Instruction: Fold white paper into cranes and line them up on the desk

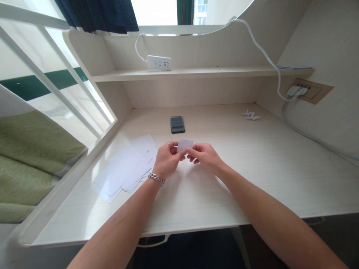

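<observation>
A small white piece of paper (185,144) is held up just over the desk, between my two hands. My left hand (168,158) pinches its lower left side with thumb and fingers; a ring and a chain bracelet show on that hand and wrist. At the paper's lower right corner, my right hand (206,155) grips it with thumb and fingertips. The two thumbs nearly meet along the lower edge. Whether the paper is folded I cannot tell. Left of my left hand lies a loose pile of white paper sheets (123,168).
Behind my hands sits a dark phone-like object (177,124), partly blurred. Folded paper cranes (251,114) rest at the desk's back right. A power strip (159,62) stands on the shelf (196,72). A white cable (266,56) runs to the wall socket (312,90).
</observation>
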Action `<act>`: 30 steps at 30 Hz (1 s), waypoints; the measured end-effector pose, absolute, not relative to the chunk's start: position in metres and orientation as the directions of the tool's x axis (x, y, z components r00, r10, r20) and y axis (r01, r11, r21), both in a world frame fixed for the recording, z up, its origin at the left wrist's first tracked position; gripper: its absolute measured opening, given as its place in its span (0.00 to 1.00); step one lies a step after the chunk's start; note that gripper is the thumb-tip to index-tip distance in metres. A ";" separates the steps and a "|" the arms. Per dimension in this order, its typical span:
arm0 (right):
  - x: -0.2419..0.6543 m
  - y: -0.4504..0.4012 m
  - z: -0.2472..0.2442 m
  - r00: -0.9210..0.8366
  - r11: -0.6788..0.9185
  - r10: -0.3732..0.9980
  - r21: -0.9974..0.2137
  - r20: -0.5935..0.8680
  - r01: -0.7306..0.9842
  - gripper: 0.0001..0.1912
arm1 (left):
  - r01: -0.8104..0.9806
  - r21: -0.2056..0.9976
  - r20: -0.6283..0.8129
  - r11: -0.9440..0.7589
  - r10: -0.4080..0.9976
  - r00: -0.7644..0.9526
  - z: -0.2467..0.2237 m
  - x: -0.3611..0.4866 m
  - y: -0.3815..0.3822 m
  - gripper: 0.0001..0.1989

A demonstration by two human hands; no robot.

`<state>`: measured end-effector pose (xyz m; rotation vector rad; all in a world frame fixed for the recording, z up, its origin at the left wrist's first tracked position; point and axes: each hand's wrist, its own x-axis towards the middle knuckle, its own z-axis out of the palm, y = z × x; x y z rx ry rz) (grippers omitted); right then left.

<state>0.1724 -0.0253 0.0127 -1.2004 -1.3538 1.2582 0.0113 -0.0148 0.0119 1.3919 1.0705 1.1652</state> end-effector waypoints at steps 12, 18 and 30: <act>0.172 -0.021 0.010 0.049 0.025 0.999 -0.999 0.023 -0.033 0.17 | -0.008 0.994 0.105 -0.105 0.981 0.165 0.016 0.010 -0.015 0.22; 0.171 -0.022 0.012 0.041 0.020 0.999 -0.999 0.019 -0.040 0.17 | 0.052 0.985 0.157 -0.164 0.981 0.114 0.015 0.010 -0.014 0.20; 0.172 -0.024 0.013 -0.035 0.009 0.999 -1.000 0.008 0.017 0.16 | -0.025 0.995 0.098 -0.095 0.979 0.180 0.015 0.005 -0.011 0.23</act>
